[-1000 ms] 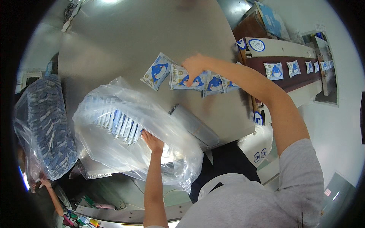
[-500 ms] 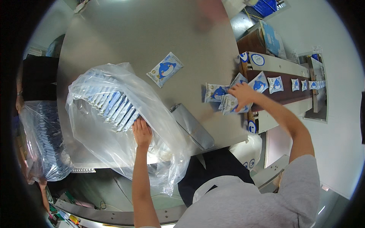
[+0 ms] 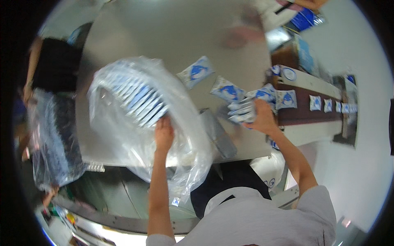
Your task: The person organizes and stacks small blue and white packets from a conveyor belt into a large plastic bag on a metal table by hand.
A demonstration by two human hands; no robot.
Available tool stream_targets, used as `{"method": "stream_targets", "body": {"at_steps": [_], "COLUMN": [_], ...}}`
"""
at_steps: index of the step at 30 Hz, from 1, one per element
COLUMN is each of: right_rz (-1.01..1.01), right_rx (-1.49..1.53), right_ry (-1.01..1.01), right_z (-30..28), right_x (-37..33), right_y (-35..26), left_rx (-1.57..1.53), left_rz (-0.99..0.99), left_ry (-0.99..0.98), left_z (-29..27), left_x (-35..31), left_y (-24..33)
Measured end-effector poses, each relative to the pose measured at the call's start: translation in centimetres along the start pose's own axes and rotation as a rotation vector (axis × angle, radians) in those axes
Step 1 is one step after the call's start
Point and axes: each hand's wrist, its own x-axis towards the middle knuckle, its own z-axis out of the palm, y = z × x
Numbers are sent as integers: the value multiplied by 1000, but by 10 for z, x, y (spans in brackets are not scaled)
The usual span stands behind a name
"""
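Note:
A large clear plastic bag lies open on the metal table with a curved row of small blue-and-white packets standing on edge inside it. My left hand reaches into the bag, fingers extended against the near end of that row. At the conveyor's end, my right hand grips a small stack of upright packets between thumb and fingers, just above the table. One loose packet with a blue whale picture lies behind this stack, and another packet sits farther left.
More packets come in single file on the brown conveyor belt at the right. A folded grey bundle lies between the bag and my right hand. At the left, another person holds a filled clear bag.
My right hand has gathered loose packets into an upright stack. One packet has shifted toward the table's middle. My left hand stays at the row's end while the whole view has shifted.

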Motion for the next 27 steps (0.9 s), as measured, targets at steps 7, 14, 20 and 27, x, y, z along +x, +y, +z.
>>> {"method": "stream_targets", "body": {"at_steps": [7, 14, 20, 27], "right_rz": [-243, -639, -464, -565], "right_rx": [1144, 37, -162, -165], "right_ry": [-643, -551, 63, 14], "right_z": [-51, 78, 127, 140], "right_x": [49, 107, 97, 118], "right_y": [-120, -272, -286, -319], "left_rx": [-138, -389, -67, 70], "left_rz": [-356, -585, -142, -231], "left_ry": [175, -529, -43, 75], "left_z": [1, 9, 6, 19], "left_x": [-16, -29, -58, -64], "left_y": [29, 40, -34, -15]}}
